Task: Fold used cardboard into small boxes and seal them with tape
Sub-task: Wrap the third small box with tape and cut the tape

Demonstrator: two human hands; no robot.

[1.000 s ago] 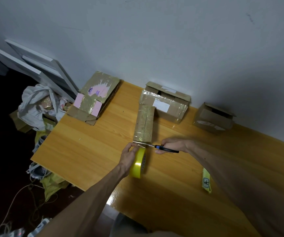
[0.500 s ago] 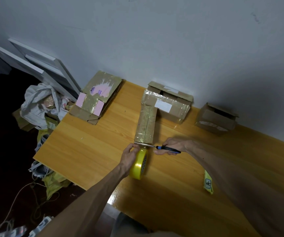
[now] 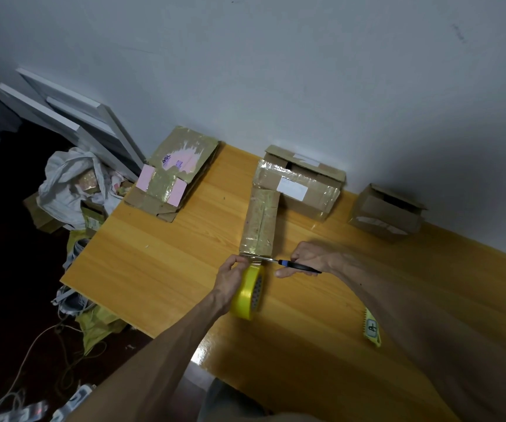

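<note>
Cutting the strip free, I'd guess: left hand (image 3: 230, 278) grips the yellow tape roll (image 3: 247, 292), right hand (image 3: 311, 257) holds a black-handled cutter (image 3: 302, 267). The narrow box (image 3: 259, 226) just beyond both hands looks sealed. The flattened cardboard (image 3: 172, 175) off past the left hand isn't folded yet.

I'm seeing a bright yellow tape roll (image 3: 247, 295), black-and-blue cutter (image 3: 288, 264), pink patches on the cardboard (image 3: 181, 169) at 11 o'clock.
</note>
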